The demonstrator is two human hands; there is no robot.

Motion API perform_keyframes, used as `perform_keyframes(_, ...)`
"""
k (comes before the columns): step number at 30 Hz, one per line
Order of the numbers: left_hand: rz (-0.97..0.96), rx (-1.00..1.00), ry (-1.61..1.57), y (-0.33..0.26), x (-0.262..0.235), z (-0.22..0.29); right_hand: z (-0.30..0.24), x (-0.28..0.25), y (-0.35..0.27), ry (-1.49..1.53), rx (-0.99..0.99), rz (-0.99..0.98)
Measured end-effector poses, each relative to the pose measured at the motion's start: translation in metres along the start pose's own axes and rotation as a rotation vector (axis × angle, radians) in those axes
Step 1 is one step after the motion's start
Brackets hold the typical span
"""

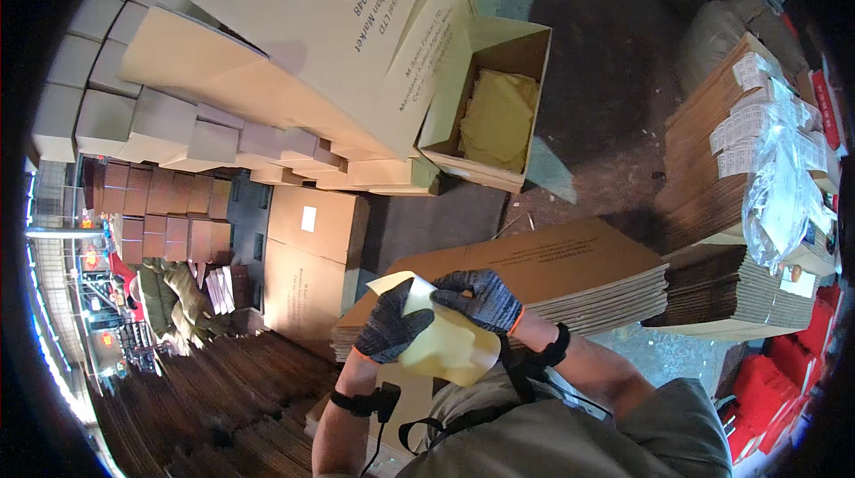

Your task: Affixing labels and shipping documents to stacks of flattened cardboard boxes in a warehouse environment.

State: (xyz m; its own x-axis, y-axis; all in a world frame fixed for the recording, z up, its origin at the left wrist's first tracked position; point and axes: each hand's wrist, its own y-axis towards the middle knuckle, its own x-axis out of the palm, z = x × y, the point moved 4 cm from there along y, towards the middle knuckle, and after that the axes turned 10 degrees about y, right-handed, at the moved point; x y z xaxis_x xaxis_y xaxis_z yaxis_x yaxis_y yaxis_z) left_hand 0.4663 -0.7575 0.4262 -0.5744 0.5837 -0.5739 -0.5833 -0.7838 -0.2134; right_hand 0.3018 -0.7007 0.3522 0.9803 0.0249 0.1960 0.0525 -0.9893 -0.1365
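Gloved left hand (392, 325) and right hand (479, 298) gripping pale-yellow sheet (450, 349), smooth, curling, held between them; some fingertips hidden. Below fingers, flattened cardboard stack (557, 255). Ahead of fingers, open carton (472, 172) holding yellow sheets (499, 117), lower layers hidden. Far right of fingers, crumpled clear plastic (777, 193), contents unclear.

The place looks like a warehouse or packing area: pale cartons (103, 122) rise in a stacked wall, brown boxes (165, 189) are piled farther back, flattened cardboard (543, 263) lies in a thick stack, and scraps litter the dark floor (606, 77).
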Motion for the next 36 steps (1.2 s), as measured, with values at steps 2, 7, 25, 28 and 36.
perform_keyframes(2,-0.109,-0.097,0.122,-0.003,-0.007,-0.008,0.008,0.003,0.003,-0.009,0.041,-0.003)
perform_keyframes(7,-0.123,-0.262,-0.140,-0.015,-0.004,-0.058,0.026,0.017,0.013,0.182,0.060,-0.012)
perform_keyframes(25,-0.235,-0.216,0.025,-0.017,-0.075,-0.207,0.112,0.019,0.067,-0.001,0.057,0.377)
perform_keyframes(28,0.179,-0.152,0.188,-0.051,-0.106,-0.241,0.119,-0.055,0.076,0.109,-0.008,0.922)
perform_keyframes(36,0.093,-0.217,-0.097,-0.031,-0.083,-0.190,0.049,0.130,0.128,-0.781,-0.402,0.309)
